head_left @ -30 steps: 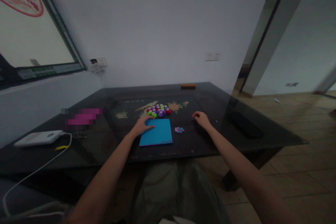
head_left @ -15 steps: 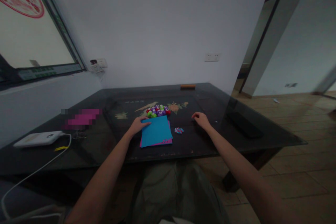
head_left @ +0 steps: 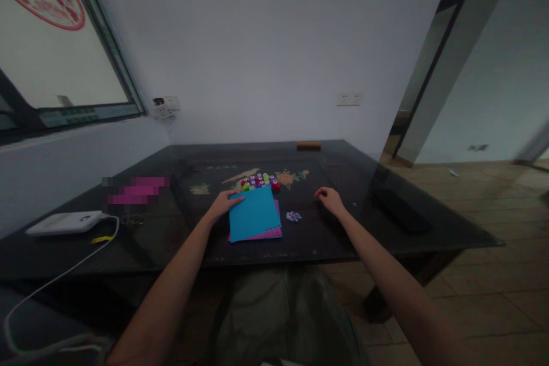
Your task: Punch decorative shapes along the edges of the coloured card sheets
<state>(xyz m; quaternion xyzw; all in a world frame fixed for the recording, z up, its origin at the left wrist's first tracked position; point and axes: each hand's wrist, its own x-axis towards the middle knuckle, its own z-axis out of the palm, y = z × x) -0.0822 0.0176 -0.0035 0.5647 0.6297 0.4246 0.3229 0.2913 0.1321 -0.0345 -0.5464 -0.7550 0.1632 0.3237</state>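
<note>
My left hand [head_left: 224,204] is closed on the upper left corner of a blue sheet of paper [head_left: 254,214], its thumb on top. A pink sheet [head_left: 278,217] peeks out below and to the right of the blue one. Just behind the paper sits a cluster of red, green and purple balls [head_left: 261,180] with eye-like white spots; the sheet hides part of them. Right of the paper lies a small pile of pink, white and blue bits [head_left: 294,216]. My right hand [head_left: 330,199] rests farther right, fingers curled in; whether they hold anything is hidden.
The dark glossy table [head_left: 257,257] has a bird-and-flower picture on it. At left are a white device [head_left: 64,223] with a cable and a blurred pink item [head_left: 139,190]. A black flat object [head_left: 398,210] lies at right, a brown block [head_left: 309,145] at the far edge.
The blue sheet has slid slightly left over the pink one, drawn by my left hand, so more pink shows at the right. My right hand is nearly unmoved. The view has tilted a little.
</note>
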